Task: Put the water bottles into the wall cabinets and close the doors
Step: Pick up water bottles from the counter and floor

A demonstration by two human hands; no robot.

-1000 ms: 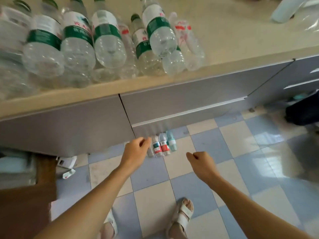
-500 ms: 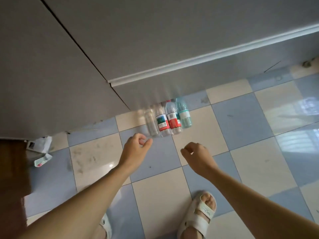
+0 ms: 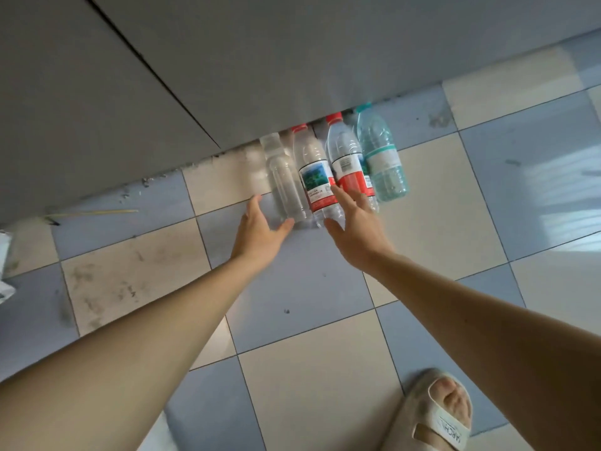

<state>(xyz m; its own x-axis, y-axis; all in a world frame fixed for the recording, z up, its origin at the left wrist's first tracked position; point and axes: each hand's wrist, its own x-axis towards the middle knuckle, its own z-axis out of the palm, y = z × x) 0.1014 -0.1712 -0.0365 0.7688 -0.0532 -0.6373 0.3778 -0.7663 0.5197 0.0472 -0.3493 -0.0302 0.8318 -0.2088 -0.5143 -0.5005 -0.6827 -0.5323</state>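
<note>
Several water bottles stand side by side on the tiled floor against the base cabinet. From left: a clear unlabelled bottle (image 3: 284, 177), a red-capped bottle with a picture label (image 3: 313, 177), a red-capped bottle with a red label (image 3: 348, 164), and a teal-tinted bottle (image 3: 382, 157). My left hand (image 3: 260, 227) is open just below the clear bottle, thumb near its base. My right hand (image 3: 356, 222) is open with its fingers spread, overlapping the lower parts of the two red-capped bottles; contact cannot be told.
Grey base cabinet fronts (image 3: 227, 60) overhang the bottle tops. The floor (image 3: 292, 288) is blue and cream checkered tile with some debris near the cabinet foot. My sandalled foot (image 3: 439, 415) is at the lower right. A white object (image 3: 5, 281) sits at the left edge.
The view has dropped from the countertop bottles to the floor. Both hands have reached forward and opened, from loosely curled, close to the floor bottles.
</note>
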